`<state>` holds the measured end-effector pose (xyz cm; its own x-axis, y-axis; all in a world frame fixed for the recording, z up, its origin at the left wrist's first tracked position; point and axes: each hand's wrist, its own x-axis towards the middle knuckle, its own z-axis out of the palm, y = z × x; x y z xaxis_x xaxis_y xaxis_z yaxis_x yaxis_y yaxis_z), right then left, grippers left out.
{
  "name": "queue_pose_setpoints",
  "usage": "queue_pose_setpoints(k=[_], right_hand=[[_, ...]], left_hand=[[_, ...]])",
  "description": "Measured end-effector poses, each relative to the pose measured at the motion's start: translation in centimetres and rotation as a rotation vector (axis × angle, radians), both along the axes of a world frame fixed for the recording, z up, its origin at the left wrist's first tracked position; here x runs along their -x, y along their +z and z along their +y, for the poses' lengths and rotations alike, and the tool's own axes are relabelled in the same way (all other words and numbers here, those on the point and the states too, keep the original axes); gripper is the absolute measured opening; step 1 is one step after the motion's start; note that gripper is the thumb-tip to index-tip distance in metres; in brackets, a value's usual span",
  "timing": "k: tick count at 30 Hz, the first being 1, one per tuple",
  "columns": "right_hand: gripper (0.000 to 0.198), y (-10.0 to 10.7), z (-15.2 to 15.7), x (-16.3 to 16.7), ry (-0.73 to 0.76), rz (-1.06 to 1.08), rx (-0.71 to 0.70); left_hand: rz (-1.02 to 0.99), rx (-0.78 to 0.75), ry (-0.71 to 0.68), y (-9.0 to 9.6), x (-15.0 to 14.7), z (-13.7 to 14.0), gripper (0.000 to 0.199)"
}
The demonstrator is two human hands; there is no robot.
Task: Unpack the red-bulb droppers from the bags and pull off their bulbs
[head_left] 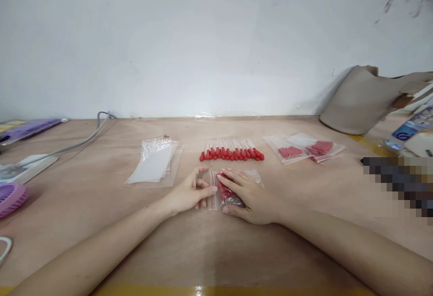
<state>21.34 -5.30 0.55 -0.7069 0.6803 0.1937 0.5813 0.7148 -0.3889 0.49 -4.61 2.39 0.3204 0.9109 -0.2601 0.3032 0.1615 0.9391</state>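
A clear zip bag (212,199) with red-ended sticks (223,187) in it lies flat on the table in front of me. My right hand (248,194) rests palm down on the bag, fingers stretched out, covering much of it. At the bag's red-lined zip edge is my left hand (194,190), its thumb tip over the edge and its fingers loosely curled and apart. Just beyond the hands, a row of thin pale sticks with red rounded ends (232,153) lies side by side, red ends toward me.
Flat zip bags (152,161) lie stacked at left. Filled bags (287,149) with red-ended sticks overlap at right. A beige handbag (358,100) leans on the wall at the back right. A grey cable (81,143) and a purple fan (11,199) are at far left.
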Motion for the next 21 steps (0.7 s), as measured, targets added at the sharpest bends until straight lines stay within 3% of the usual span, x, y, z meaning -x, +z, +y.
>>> queue_pose_setpoints(k=[7,21], right_hand=[[0.067,-0.23,0.08,0.0,-0.015,0.076,0.038],[0.063,-0.12,-0.09,0.26,-0.038,0.093,0.02]], left_hand=[[-0.033,0.013,0.084,0.0,0.13,0.5,0.047],[-0.033,0.019,0.066,-0.06,0.21,0.69,0.053]])
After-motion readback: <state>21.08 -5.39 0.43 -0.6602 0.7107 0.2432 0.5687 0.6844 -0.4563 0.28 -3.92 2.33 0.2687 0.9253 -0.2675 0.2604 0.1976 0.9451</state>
